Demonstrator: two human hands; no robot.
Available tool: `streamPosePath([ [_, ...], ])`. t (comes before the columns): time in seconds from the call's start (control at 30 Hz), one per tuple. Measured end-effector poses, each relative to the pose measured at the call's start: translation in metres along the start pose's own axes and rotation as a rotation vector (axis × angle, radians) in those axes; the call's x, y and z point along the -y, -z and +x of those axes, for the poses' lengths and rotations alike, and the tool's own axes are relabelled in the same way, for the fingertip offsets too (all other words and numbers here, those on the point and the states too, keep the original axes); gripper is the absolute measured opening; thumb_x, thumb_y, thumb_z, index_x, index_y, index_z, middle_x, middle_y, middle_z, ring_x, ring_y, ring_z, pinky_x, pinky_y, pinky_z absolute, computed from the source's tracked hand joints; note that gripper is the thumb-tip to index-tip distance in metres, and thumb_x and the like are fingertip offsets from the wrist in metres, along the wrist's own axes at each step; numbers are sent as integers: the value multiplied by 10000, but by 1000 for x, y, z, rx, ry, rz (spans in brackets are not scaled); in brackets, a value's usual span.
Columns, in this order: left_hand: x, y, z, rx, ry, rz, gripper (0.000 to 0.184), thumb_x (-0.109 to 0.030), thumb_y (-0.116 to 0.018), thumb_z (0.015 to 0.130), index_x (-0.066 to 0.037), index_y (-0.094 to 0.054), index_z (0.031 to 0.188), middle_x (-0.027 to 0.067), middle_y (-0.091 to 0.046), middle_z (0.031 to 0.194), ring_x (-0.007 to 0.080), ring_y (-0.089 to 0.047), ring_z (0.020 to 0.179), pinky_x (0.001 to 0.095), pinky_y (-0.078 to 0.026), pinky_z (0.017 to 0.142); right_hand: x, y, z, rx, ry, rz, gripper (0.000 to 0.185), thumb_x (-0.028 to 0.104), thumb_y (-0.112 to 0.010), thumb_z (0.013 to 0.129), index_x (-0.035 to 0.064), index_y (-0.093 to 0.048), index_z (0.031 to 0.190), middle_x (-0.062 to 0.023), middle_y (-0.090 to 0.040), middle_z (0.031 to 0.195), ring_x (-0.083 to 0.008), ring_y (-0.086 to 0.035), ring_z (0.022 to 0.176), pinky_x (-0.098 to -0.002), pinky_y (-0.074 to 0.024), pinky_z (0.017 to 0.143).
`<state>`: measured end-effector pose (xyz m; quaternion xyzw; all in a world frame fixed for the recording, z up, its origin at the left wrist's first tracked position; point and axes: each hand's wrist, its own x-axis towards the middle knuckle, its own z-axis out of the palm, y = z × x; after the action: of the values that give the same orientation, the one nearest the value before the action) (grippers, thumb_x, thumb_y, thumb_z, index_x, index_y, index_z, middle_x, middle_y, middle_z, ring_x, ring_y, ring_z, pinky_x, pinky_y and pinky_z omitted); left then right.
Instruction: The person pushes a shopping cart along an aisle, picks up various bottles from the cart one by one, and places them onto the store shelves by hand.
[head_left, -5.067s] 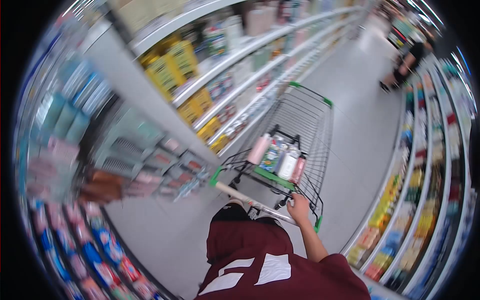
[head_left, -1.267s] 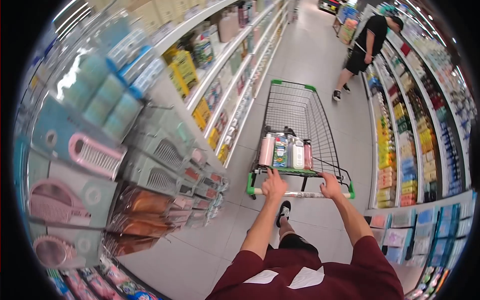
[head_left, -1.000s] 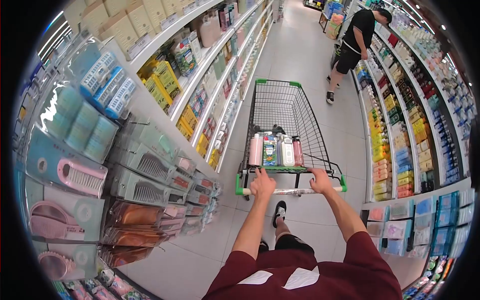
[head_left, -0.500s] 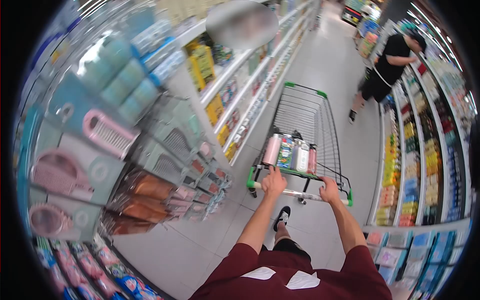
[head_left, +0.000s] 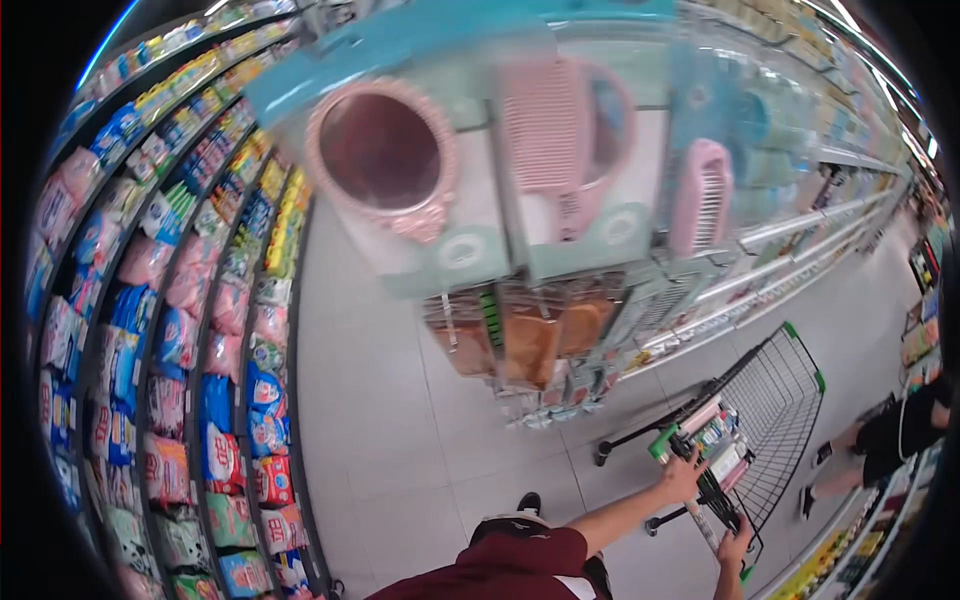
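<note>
A wire shopping cart (head_left: 785, 400) with green corners stands at the lower right, tilted in the view. My left hand (head_left: 684, 476) is closed on the left part of its handle. Further along the handle, near its right end, my right hand (head_left: 735, 545) is closed too. In the cart's near end, beside my hands, sit several bottles and packs, among them a white bottle (head_left: 728, 465) and a green and blue pack (head_left: 715, 430).
Hanging packs with a pink round mirror (head_left: 383, 150), a pink comb (head_left: 703, 200) and brown combs (head_left: 530, 345) jut out ahead. Left are shelves of bagged goods (head_left: 168, 468). A person in black (head_left: 900, 435) stands right of the cart.
The view has swung left, so the cart and the person now lie further right. The hanging packs fill the upper middle, and the left shelves have come into view. Both hands remain on the handle.
</note>
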<state>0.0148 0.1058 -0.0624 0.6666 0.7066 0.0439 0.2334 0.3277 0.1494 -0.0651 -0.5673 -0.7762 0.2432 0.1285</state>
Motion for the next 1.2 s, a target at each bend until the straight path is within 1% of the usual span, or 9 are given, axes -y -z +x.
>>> streamPosePath([
  [0.1, 3, -11, -8, -171, -26, -59, 708, -326, -642, 821, -129, -474, 1480, 307, -412, 1504, 278, -695, 754, 435, -506, 655, -11, -3, -4, 10, -13, 12, 626, -83, -550, 714, -30, -525, 1338, -216, -594, 1263, -377, -578, 1182, -426, -406, 1079],
  [0.2, 1, -10, -17, -218, -20, -62, 707, -331, -661, 813, -117, -489, 1464, 318, -448, 1464, 294, -690, 732, 422, -505, 648, -15, -5, -6, -8, 33, 14, 608, -72, -539, 716, -42, -528, 1323, -225, -596, 1240, -383, -577, 1177, -428, -402, 1077],
  [0.37, 1, -8, -26, -274, -25, -49, 726, -362, -688, 806, -77, -480, 1440, 346, -442, 1460, 236, -684, 709, 369, -470, 669, 4, 4, -11, 94, 5, -11, 604, -105, -513, 776, -51, -488, 1377, -229, -531, 1354, -359, -500, 1284, -414, -344, 1136],
  [0.5, 2, -9, -30, -320, -19, -31, 724, -343, -695, 796, -63, -486, 1430, 350, -450, 1449, 236, -677, 710, 373, -463, 685, 3, 0, -15, 20, 32, -11, 591, -66, -512, 734, -44, -511, 1325, -235, -575, 1239, -397, -536, 1207, -432, -379, 1087],
  [0.77, 3, -12, -25, -320, -43, -45, 703, -303, -680, 798, -49, -496, 1426, 348, -443, 1456, 239, -679, 712, 378, -490, 676, -16, -7, -16, -3, 17, 2, 589, -57, -517, 758, -30, -506, 1347, -218, -554, 1298, -388, -515, 1243, -433, -358, 1109],
  [0.93, 1, -6, -11, -143, 73, -259, 766, -231, -717, 711, -103, -501, 1434, 280, -407, 1516, 305, -712, 791, 408, -561, 654, 8, 2, -20, 29, -9, -19, 582, -26, -540, 769, -17, -503, 1349, -226, -543, 1307, -396, -494, 1261, -441, -346, 1115],
  [0.97, 1, -11, -5, -139, 97, -299, 815, -200, -730, 675, -129, -483, 1448, 258, -400, 1525, 335, -718, 827, 416, -584, 707, 6, 2, -17, 25, 32, -72, 578, -15, -551, 772, -11, -503, 1348, -229, -540, 1306, -402, -486, 1262, -448, -344, 1115],
  [1.07, 4, -10, 1, -74, 92, -329, 753, -196, -755, 690, -120, -487, 1389, 245, -340, 1568, 360, -725, 876, 427, -592, 712, 19, 6, -20, 16, 46, -160, 561, 4, -569, 769, -3, -519, 1328, -233, -537, 1298, -421, -470, 1258, -469, -344, 1108],
  [1.2, 2, 0, -2, -104, 117, -390, 700, -174, -742, 684, -89, -515, 1341, 266, -415, 1497, 349, -726, 875, 444, -590, 715, 20, 7, -21, -13, -11, -134, 550, 1, -567, 754, -11, -535, 1303, -233, -543, 1284, -423, -478, 1246, -470, -351, 1100],
])
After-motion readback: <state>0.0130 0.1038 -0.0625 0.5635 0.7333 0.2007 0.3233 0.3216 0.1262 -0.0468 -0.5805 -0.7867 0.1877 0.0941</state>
